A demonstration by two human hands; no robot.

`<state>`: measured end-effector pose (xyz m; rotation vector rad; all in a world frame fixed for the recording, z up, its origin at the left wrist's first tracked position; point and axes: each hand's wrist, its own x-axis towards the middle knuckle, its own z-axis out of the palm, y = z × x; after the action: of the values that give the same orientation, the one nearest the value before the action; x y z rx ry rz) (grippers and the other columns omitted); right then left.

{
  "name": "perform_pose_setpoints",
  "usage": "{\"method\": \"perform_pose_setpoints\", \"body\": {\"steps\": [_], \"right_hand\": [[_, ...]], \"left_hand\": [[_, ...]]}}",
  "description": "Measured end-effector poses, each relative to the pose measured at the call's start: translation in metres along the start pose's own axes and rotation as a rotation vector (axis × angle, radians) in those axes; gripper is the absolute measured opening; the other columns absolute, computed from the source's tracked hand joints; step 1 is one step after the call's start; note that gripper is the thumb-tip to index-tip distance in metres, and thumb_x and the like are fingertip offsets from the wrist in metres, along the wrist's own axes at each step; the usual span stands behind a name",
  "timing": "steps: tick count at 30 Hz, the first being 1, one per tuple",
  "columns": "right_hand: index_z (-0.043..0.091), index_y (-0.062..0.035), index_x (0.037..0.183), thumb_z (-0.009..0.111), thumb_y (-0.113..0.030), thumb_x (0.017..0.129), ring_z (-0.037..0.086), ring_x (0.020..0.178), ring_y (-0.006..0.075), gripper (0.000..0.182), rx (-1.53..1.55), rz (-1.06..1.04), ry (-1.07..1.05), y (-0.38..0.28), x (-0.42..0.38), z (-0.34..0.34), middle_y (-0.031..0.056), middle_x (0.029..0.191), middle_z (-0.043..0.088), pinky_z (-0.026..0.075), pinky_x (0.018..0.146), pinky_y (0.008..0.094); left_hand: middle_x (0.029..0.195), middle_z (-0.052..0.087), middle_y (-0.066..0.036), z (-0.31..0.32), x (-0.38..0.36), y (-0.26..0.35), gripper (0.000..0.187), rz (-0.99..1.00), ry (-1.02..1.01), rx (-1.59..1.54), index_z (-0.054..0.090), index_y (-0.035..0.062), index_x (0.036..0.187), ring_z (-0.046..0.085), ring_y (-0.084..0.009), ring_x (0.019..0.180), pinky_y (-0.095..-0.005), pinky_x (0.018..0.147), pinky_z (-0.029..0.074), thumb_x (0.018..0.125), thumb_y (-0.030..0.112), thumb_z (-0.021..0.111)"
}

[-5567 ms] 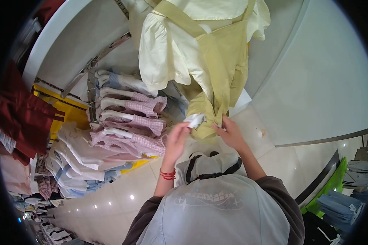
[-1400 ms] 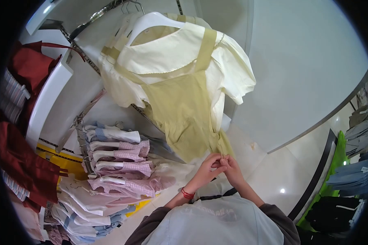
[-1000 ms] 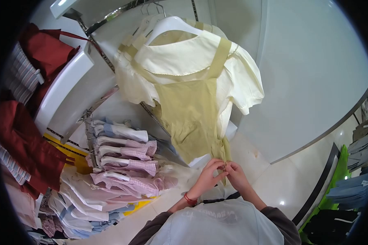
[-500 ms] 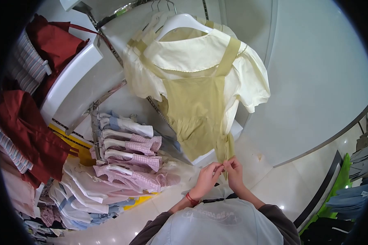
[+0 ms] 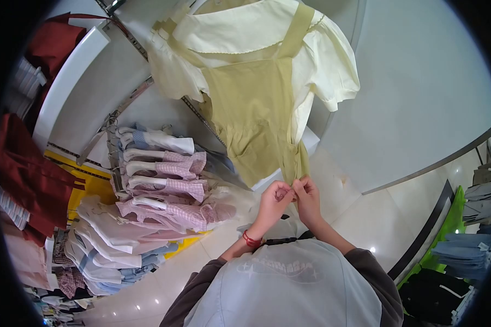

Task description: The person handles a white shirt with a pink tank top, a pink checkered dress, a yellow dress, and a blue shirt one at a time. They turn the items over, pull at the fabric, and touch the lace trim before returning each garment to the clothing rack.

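Note:
An olive-green pinafore dress (image 5: 251,92) hangs in front of me over a white puff-sleeved blouse (image 5: 333,65) with a wide collar. Its lower right side is gathered into a narrow strip of cloth (image 5: 295,163) that runs down to my fingers. My left hand (image 5: 273,204), with a red bracelet at the wrist, is closed in a pinch at the end of that strip. Pressed against it from the right, my right hand (image 5: 307,200) also pinches the cloth. What exactly lies between the fingertips is too small to make out.
Pink checked garments (image 5: 185,188) on white hangers fill a rail at the left, with white clothes (image 5: 101,234) below. Dark red garments (image 5: 33,174) hang farther left. A white curved panel (image 5: 420,92) stands at the right, near folded blue jeans (image 5: 461,253).
My view has tipped downward, so the dress and racks sit higher or farther left in view, and the hanger top has left the frame. Both hands still pinch the cloth.

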<state>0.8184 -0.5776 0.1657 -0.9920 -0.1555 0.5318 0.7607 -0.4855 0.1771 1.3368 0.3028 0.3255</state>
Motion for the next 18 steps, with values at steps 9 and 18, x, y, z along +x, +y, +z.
{"method": "perform_pose_setpoints", "body": {"steps": [9,18], "right_hand": [[0.04,-0.007,0.073,0.055,-0.015,0.086,0.047,0.057,0.0073,0.022,-0.069,-0.017,-0.038,-0.004,-0.003,0.008,0.001,0.066,0.047,0.041,0.051,0.0217],[0.041,-0.0056,0.072,0.057,-0.016,0.085,0.048,0.054,0.0073,0.023,-0.101,-0.042,-0.029,0.013,-0.005,0.006,0.0022,0.061,0.049,0.039,0.049,0.0204]], "left_hand": [[0.066,0.05,0.002,-0.005,0.001,0.002,0.007,-0.044,-0.01,-0.033,0.047,0.0028,0.079,0.047,-0.0029,0.058,-0.0174,0.052,0.04,0.08,-0.002,0.051],[0.068,0.052,-0.001,-0.015,0.001,-0.006,0.007,-0.07,-0.027,-0.063,0.047,0.0019,0.077,0.05,-0.0066,0.061,-0.0194,0.056,0.042,0.077,-0.005,0.045]]}}
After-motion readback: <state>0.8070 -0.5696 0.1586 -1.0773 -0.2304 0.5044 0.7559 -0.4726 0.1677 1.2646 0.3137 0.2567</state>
